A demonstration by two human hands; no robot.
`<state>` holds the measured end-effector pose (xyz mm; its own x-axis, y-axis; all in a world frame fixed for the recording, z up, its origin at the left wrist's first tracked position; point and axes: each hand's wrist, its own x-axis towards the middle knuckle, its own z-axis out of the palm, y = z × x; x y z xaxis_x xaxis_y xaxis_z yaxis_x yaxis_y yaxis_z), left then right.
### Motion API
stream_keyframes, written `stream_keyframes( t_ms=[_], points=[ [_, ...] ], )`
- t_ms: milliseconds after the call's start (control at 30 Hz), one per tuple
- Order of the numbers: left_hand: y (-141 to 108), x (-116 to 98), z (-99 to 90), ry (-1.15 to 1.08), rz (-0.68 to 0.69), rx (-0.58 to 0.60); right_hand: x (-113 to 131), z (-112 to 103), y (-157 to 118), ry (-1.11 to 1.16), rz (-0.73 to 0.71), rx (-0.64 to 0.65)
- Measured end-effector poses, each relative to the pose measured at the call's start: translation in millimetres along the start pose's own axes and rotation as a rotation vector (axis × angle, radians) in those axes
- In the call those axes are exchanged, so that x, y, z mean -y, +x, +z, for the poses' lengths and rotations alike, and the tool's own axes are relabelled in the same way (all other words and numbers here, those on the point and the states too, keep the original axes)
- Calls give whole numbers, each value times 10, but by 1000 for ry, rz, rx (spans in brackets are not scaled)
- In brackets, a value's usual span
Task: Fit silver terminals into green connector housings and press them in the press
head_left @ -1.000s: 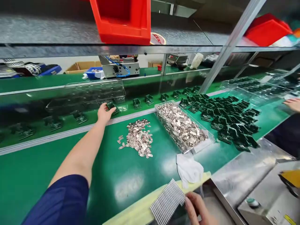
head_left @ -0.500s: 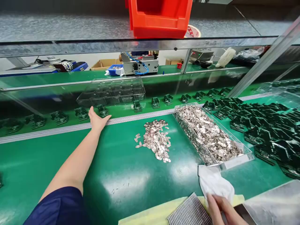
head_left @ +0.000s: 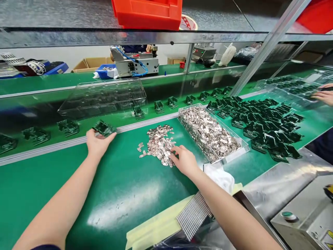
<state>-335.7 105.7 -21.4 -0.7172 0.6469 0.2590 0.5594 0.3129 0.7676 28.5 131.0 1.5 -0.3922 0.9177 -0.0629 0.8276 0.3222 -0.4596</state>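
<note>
My left hand point(head_left: 97, 145) is closed around the edges of a green circuit board point(head_left: 104, 128), lifted at the belt's near rail. At the right edge of a loose pile of small silvery metal pieces point(head_left: 158, 142), my right hand point(head_left: 185, 160) has its thumb and fingers pinched together on a metal piece, mostly covered by the fingertips. Beyond the pile to the right is a clear plastic tray point(head_left: 244, 150) heaped with the same pieces. More green boards point(head_left: 68, 127) lie spaced along the belt.
Many green boards point(head_left: 260, 121) are heaped at the right. Another person's hand point(head_left: 325, 94) is by clear trays at far right. A white cloth point(head_left: 221, 178) and a ribbed metal block point(head_left: 194, 215) lie near me. A red bin point(head_left: 148, 15) sits on the overhead shelf.
My left hand has taken hold of a circuit board and raised it from the belt. My right hand has moved from the white cloth to the metal pile. The view has shifted right.
</note>
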Motion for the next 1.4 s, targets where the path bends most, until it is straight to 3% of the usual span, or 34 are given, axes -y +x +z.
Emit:
stream_keyframes(
  t_ms=[67,200,367,567,767,933,1033,1167,1267,1400],
  points=[
    [-465,-141,48,-118,-35,71,45,8,37,-3,-4,6],
    [-1326,-466,114,-538,-94,341,75,31,107,23,-37,16],
    [-1916,-826,147,-781,-200,465,-4,28,62,38,-70,16],
    [-2110,-1105,217,-890,-212,527,-13,33,-2,22,-138,7],
    [-2196,-1056,273,-921,-234,504,-70,12,-43,117,-152,-70],
    [-2224,-1037,312,-999,-271,539,-183,-72,-382,281,-148,-131],
    [-2275,-1042,334,-1014,-286,606,-191,-98,-635,568,-90,-108],
    [-2362,-1036,340,-1035,-212,667,-115,-102,-877,1006,80,-89],
    [-2409,-1031,329,-1032,-125,674,-48,-104,-1009,1112,163,-52],
    [-2444,-1020,302,-1014,-6,700,-17,-110,-1172,1094,146,-77]
  ],
)
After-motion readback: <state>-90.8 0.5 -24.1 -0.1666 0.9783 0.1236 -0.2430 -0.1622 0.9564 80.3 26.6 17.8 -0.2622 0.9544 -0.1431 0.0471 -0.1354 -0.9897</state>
